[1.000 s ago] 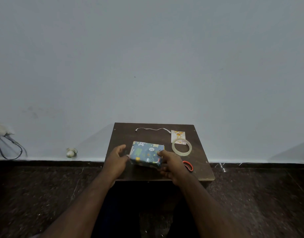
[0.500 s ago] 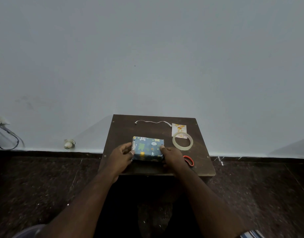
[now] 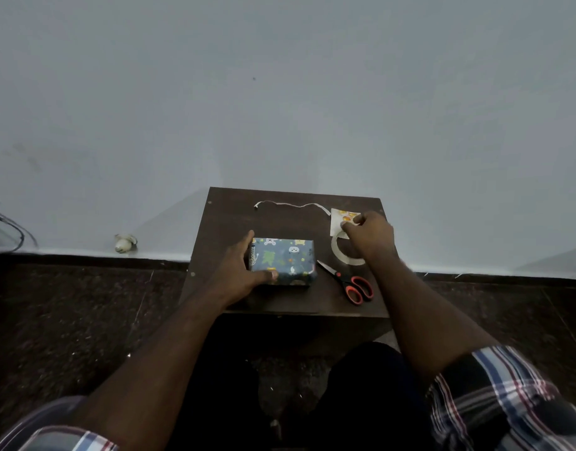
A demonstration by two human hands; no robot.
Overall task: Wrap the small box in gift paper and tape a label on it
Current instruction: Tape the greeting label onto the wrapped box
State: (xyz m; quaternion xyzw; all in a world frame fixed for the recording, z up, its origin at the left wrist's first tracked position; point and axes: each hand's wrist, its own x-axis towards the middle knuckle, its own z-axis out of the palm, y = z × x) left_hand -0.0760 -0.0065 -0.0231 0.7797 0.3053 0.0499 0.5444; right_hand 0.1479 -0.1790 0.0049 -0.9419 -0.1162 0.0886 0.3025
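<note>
The small box (image 3: 285,263), wrapped in blue patterned gift paper, lies on the dark wooden table (image 3: 228,216). My left hand (image 3: 239,271) grips its left end, fingers over the far edge and thumb on the near top. At the table's back right, my right hand (image 3: 368,234) pinches the near edge of the white label (image 3: 337,219) with orange pictures. Under that hand lies the clear tape roll (image 3: 340,257), partly hidden by the wrist.
Red-handled scissors (image 3: 351,283) lie right of the box, blades pointing at it. A thin white strip (image 3: 290,205) curls along the table's back edge. A grey wall stands behind. A small white object (image 3: 125,243) and cables (image 3: 10,229) sit on the ledge to the left.
My right hand left the box's right end and moved back and right to the label. The box now lies flat, held by my left hand alone. The scissors are uncovered.
</note>
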